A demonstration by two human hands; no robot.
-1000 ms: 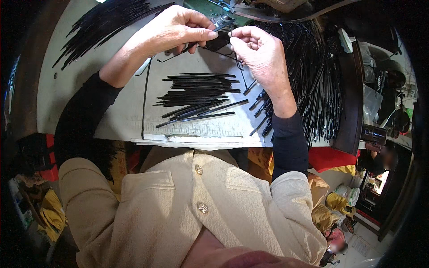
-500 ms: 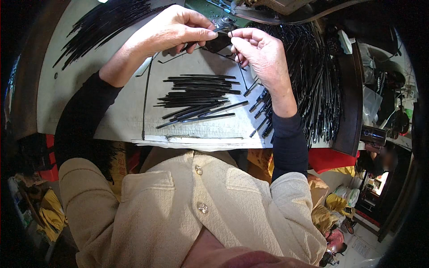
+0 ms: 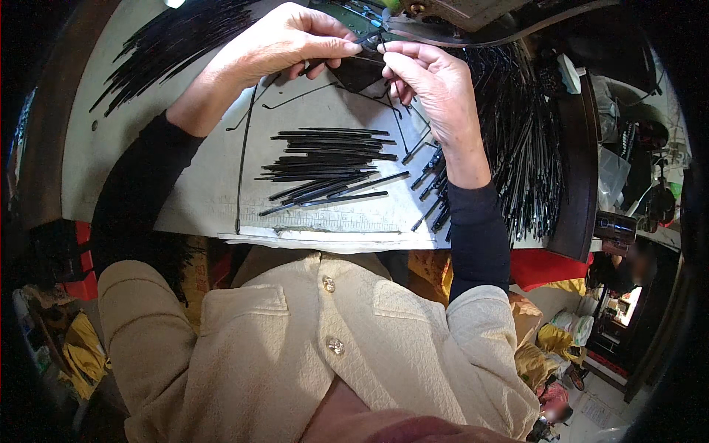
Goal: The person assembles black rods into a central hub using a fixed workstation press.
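Observation:
My left hand and my right hand meet at the far side of the work table. Both pinch a small flat black piece with thin black wires hanging from it. The left thumb and forefinger hold its left corner; the right fingertips grip its top right. Below the hands lies a neat pile of short black rods on the pale mat.
A large heap of long black rods lies along the right side, another fan of them at the top left. A few loose rods sit under my right wrist. Metal machine parts rise behind the hands.
Both hands stay at the same spot; the fingers have shifted slightly on the black piece. The rod piles are unmoved.

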